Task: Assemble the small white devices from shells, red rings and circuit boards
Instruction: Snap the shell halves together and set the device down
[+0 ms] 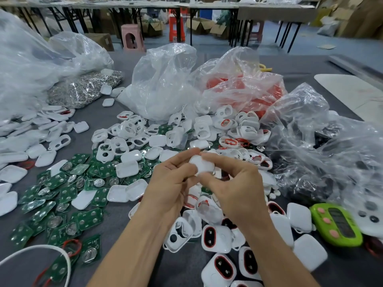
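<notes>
Both hands: left hand [172,179] and right hand [230,183] pinch one white shell [202,164] above table middle | risk: halves misalign, uneven squeeze pops shell into loose pile of circuit boards [62,189]

Lower right of the frame: I see a green timer [336,225] with pink buttons lying on the grey table [116,112]. Lower left: a curved white cable [44,246]. Upper centre, beyond the table: a pink stool [132,37], a red stool [176,25] and a cardboard box [101,40].
</notes>
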`<state>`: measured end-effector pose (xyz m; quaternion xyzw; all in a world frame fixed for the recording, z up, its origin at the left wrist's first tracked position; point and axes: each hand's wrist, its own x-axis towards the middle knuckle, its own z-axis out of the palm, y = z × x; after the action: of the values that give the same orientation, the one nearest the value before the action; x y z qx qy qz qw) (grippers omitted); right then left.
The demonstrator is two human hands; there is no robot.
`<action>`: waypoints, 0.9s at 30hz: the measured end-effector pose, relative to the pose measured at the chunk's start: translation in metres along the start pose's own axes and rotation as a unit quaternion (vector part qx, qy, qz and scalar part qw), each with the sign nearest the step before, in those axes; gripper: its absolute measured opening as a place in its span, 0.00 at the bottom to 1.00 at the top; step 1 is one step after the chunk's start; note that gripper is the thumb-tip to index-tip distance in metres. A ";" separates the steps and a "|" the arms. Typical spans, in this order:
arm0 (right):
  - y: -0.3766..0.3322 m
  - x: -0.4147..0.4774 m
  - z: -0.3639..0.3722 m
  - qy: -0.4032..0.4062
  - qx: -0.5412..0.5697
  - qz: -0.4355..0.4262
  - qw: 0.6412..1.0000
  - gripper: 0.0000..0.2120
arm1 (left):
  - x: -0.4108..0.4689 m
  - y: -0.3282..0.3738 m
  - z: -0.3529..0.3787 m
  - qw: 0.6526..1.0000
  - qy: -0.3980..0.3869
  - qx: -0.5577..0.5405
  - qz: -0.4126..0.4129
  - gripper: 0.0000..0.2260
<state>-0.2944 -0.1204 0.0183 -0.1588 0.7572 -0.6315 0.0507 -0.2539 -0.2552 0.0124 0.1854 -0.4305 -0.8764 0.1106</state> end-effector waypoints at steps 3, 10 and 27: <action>0.001 0.007 -0.006 0.010 0.139 0.108 0.984 0.17 | -0.002 0.002 0.000 0.999 -0.039 -0.012 0.009 0.16; 0.001 0.008 -0.011 -0.015 0.120 0.094 0.988 0.09 | -0.006 -0.002 -0.005 0.959 -0.045 0.239 0.147 0.20; 0.006 0.013 -0.018 -0.016 0.119 0.116 0.986 0.09 | -0.013 -0.008 0.005 0.923 0.046 0.348 0.158 0.15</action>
<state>-0.3130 -0.1067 0.0178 -0.0727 0.6891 -0.7042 0.1548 -0.2446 -0.2424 0.0113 0.1822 -0.7268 -0.6326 0.1959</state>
